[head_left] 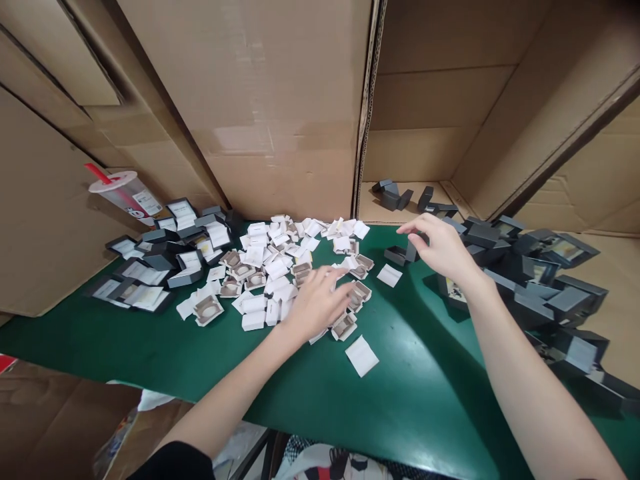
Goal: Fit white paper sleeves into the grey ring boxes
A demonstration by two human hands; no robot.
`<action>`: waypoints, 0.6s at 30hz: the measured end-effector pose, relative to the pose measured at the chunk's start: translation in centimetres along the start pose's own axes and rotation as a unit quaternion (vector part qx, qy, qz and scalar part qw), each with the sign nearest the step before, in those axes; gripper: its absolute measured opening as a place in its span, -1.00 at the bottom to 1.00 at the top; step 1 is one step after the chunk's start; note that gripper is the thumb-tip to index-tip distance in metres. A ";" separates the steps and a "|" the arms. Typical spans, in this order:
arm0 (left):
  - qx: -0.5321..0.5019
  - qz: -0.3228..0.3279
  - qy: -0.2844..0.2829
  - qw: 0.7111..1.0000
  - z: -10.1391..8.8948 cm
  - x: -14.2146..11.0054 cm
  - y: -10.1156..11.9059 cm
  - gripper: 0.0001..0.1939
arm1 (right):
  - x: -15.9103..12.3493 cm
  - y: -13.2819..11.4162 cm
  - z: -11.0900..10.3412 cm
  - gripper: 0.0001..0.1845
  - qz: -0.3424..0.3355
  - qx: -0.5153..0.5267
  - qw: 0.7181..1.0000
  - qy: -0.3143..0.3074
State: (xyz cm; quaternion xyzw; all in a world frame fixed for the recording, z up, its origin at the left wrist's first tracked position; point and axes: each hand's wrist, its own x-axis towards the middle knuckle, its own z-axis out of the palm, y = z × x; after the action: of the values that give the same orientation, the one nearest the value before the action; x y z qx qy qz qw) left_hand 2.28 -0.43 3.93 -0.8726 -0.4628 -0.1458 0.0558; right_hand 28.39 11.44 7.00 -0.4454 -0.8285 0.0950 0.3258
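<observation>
My left hand (316,301) lies palm down on a heap of small white cards and white insert trays (273,263) in the middle of the green table (415,393), fingers stretched over one tray. My right hand (440,248) hovers over a small dark grey box (396,255) at the edge of a pile of dark grey boxes (540,280); its fingers are curved and apart, with nothing visibly held. A loose white card (361,355) lies near the front and another (389,275) between my hands.
Open grey boxes with white inserts (160,260) are stacked at the left. A plastic cup with a red straw (125,193) stands behind them. Large cardboard sheets (280,100) wall the back, and a carton (415,193) there holds more grey boxes.
</observation>
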 end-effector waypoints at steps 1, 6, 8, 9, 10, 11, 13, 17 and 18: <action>-0.030 0.040 -0.011 0.999 0.0 0.3 0.9 -0.71 | 0.0 -0.5 -0.3 -0.73 -0.009 0.008 1.000 -0.010; -0.102 0.094 -0.059 0.988 1.7 2.3 2.7 -0.40 | -0.4 -2.4 -1.2 -0.78 -0.041 0.065 0.994 -0.082; -0.112 0.056 -0.060 0.990 2.8 3.5 1.8 -0.39 | -0.7 -2.8 -1.4 -0.79 -0.051 0.074 0.991 -0.095; -0.113 0.041 -0.058 0.991 3.3 4.1 1.3 -0.42 | -0.9 -2.9 -1.6 -0.80 -0.052 0.072 0.991 -0.095; -0.112 0.031 -0.055 0.992 3.7 4.7 0.7 -0.46 | -1.1 -2.9 -1.7 -0.80 -0.052 0.068 0.992 -0.095; -0.110 0.023 -0.053 0.992 4.0 5.2 0.2 -0.50 | -1.2 -2.9 -1.8 -0.80 -0.051 0.064 0.992 -0.096; -0.109 0.013 -0.045 0.993 4.5 6.0 -0.6 -0.55 | -1.6 -2.9 -2.1 -0.81 -0.051 0.064 0.991 -0.105; -0.118 -0.013 -0.001 0.993 5.1 6.2 -1.1 -0.56 | -2.1 -3.7 -2.2 -0.85 -0.058 0.094 0.984 -0.139; -0.118 -0.018 0.012 0.993 5.3 6.1 -1.0 -0.56 | -2.1 -4.1 -2.2 -0.86 -0.063 0.107 0.981 -0.150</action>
State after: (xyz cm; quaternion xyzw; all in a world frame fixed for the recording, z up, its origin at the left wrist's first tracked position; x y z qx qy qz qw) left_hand 5.74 6.17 0.71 -0.8628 -0.4576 -0.2104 -0.0446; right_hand 27.84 7.06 9.50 -0.3355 -0.8794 0.2282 0.2492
